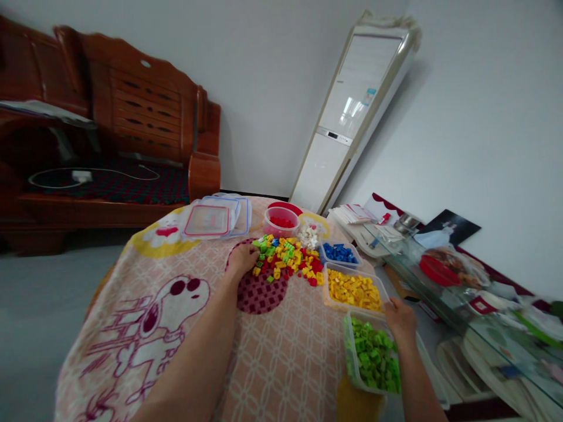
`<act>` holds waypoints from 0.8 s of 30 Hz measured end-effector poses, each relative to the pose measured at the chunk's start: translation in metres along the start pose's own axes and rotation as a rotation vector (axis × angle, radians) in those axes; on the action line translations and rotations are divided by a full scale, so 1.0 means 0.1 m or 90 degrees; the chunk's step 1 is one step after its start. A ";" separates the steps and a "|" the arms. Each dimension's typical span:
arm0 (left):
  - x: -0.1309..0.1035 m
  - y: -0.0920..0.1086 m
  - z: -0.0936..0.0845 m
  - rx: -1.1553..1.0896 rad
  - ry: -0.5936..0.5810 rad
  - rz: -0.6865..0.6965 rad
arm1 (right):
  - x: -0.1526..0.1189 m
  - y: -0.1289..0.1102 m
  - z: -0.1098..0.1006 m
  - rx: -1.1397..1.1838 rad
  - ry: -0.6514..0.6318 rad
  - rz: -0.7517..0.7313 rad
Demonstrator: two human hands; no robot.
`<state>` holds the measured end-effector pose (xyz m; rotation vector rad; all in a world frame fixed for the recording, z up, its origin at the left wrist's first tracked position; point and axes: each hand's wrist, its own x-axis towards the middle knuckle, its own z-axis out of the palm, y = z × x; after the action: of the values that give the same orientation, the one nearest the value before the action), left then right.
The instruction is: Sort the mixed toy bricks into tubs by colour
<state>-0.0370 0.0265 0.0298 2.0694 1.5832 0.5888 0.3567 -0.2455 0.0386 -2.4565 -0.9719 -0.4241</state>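
Note:
My left hand (243, 260) is at the left edge of a loose heap of mixed toy building bricks (285, 258), its fingers curled in against the pieces. Whatever they pinch is too small to make out. My right hand (401, 319) is by the right corner of the clear box of yellow bricks (355, 291), fingers bent together close to its rim. Just below that hand stands the clear box of green bricks (373, 354). What the right fingers hold, if anything, is hidden.
Behind the heap stand a round tub of red bricks (281, 221), white bricks (308, 235) and a box of blue bricks (339, 254). Clear lids (211, 220) lie at the back left of the cloth-covered table (281, 363). A cluttered glass-topped stand (457, 310) adjoins on the right.

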 end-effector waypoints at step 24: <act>0.02 -0.05 0.03 -0.026 0.007 0.002 | -1.70 -0.35 -0.26 0.230 0.210 -0.365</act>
<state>-0.0384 0.0289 0.0247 2.0424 1.5620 0.6291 0.2094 -0.3317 -0.0036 -1.6966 -1.4488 -0.7374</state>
